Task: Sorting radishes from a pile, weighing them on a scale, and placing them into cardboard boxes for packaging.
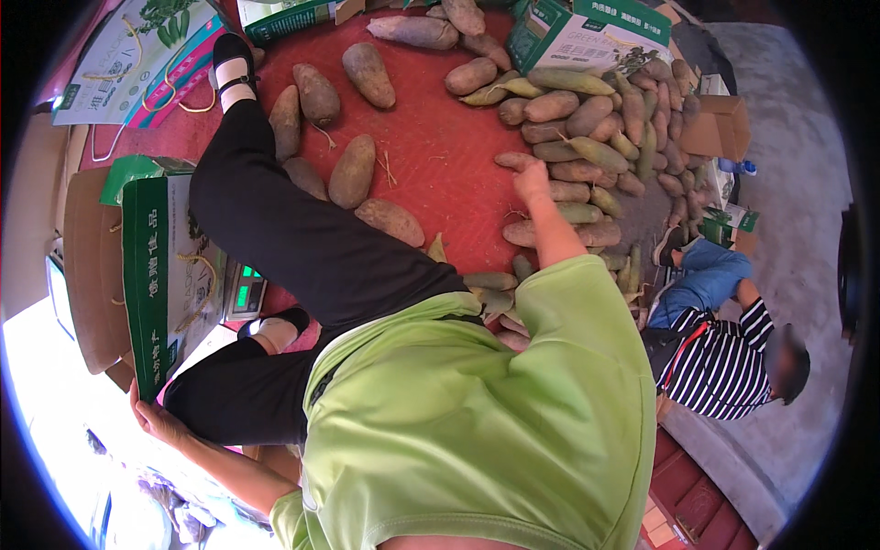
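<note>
My right hand (532, 181) reaches forward over the red cloth (449, 174), its fingers closed round the end of a small reddish-brown sweet potato (515, 160). Just right of it lies a pile of sweet potatoes (587, 117) and long green radishes (596, 152). Low at the left, my left hand (154, 420) grips the near lower edge of an open green and white cardboard box (145, 266); part of its fingers are hidden. What is inside the box does not show.
Large tubers (353, 171) lie beyond my stretched leg. A scale (246, 291) with lit green digits stands beside the box. More produce boxes (587, 37) stand at the back, and a printed carton (137, 60) at far left. A person in a striped shirt (720, 367) sits at right.
</note>
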Available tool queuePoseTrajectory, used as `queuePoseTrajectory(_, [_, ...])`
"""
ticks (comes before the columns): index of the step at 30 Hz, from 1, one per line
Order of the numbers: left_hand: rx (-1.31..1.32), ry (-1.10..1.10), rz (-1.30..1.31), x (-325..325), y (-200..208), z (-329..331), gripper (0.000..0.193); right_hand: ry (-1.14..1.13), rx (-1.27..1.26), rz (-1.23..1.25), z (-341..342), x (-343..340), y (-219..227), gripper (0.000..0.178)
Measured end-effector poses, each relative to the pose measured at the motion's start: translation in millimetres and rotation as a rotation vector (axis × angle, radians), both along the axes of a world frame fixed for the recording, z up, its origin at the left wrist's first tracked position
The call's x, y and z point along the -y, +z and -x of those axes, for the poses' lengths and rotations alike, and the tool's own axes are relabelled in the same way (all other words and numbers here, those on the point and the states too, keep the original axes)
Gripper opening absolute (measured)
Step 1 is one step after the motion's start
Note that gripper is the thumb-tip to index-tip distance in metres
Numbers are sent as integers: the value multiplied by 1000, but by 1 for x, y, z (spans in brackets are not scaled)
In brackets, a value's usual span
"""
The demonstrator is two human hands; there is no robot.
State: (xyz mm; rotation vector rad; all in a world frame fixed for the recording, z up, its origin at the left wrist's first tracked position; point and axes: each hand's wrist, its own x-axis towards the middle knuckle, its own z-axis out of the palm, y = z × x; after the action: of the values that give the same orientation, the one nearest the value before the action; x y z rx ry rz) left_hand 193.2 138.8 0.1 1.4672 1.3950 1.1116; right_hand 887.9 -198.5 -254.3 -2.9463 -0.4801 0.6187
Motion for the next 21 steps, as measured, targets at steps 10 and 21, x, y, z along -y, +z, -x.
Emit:
queuePoseTrajectory(10, [-258,102,-2,3,4,-2,59,-19,-4,145,-75,-16,47,55])
queuePoseTrajectory(21, [-141,108,21,6,2,-2,49,370,160,145,-106,26,2,20])
